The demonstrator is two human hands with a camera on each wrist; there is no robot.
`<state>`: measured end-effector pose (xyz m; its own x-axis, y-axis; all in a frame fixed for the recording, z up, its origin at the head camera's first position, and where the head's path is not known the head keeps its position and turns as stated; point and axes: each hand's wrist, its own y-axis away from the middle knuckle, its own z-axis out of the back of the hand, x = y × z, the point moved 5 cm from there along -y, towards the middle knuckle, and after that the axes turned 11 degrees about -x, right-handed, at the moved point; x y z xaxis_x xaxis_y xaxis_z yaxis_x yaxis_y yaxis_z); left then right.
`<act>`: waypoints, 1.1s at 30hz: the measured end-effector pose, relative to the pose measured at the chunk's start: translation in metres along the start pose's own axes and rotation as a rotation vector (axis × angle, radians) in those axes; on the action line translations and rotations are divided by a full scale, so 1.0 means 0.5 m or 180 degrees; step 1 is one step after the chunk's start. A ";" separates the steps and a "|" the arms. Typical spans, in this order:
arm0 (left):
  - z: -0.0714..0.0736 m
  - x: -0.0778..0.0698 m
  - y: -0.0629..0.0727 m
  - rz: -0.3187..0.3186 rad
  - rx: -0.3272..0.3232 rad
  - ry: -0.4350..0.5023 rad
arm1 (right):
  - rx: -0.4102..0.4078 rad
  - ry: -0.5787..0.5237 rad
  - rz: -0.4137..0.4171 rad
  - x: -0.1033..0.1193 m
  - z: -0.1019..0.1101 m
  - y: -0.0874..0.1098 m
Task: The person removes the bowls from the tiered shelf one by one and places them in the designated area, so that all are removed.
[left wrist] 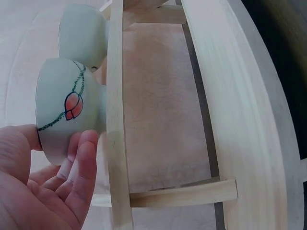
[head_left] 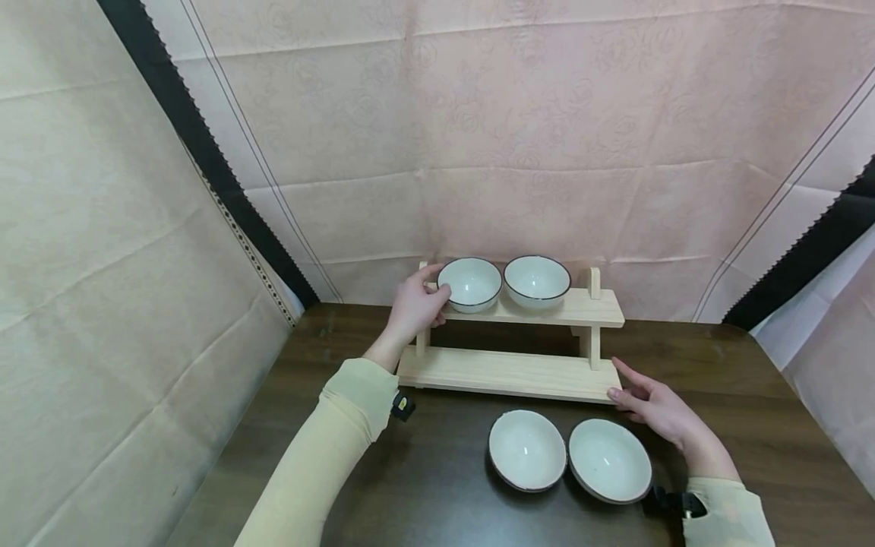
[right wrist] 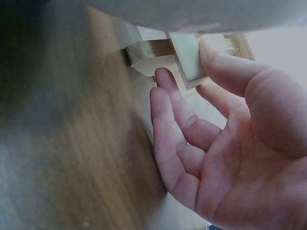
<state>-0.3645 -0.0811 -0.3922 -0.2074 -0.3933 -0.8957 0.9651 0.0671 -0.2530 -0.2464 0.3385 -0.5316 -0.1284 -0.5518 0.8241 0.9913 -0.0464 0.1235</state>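
A two-tier wooden shelf rack (head_left: pixel 509 372) stands on the table, with two white, dark-rimmed bowls on its upper board. The left of these bowls (head_left: pixel 470 282) is between the thumb and fingers of my left hand (head_left: pixel 417 302). In the left wrist view this bowl (left wrist: pixel 57 100) shows a red flower bud and green vine on its outside. The other upper bowl (head_left: pixel 537 279) sits close beside it. My right hand (head_left: pixel 649 406) grips the right end of the lower board, thumb on top; the right wrist view shows its other fingers curled loosely.
Two more white bowls stand on the dark wooden table (head_left: pixel 410 486) in front of the rack: a left one (head_left: pixel 528 450) and a right one (head_left: pixel 611 460), near my right wrist. A pale patterned cloth (head_left: pixel 533 137) hangs behind the table.
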 end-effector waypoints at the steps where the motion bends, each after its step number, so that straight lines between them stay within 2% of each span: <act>1: -0.001 -0.001 0.000 0.0005 -0.0004 0.0008 | 0.0003 0.0003 -0.0001 0.000 0.000 0.000; 9: -0.004 -0.005 -0.001 0.0127 -0.0064 0.0055 | -0.0008 -0.0004 0.0019 0.000 -0.001 -0.001; 20: -0.008 -0.004 -0.002 0.0136 -0.0072 0.0122 | -0.0007 0.0019 0.0036 -0.001 0.000 -0.001; 33: -0.010 0.003 0.000 0.0258 -0.0080 0.0300 | -0.0001 -0.0003 0.0004 -0.002 0.000 -0.003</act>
<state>-0.3656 -0.0772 -0.3954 -0.1443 -0.2977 -0.9437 0.9753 0.1186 -0.1865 -0.2477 0.3391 -0.5325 -0.1272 -0.5511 0.8247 0.9914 -0.0460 0.1222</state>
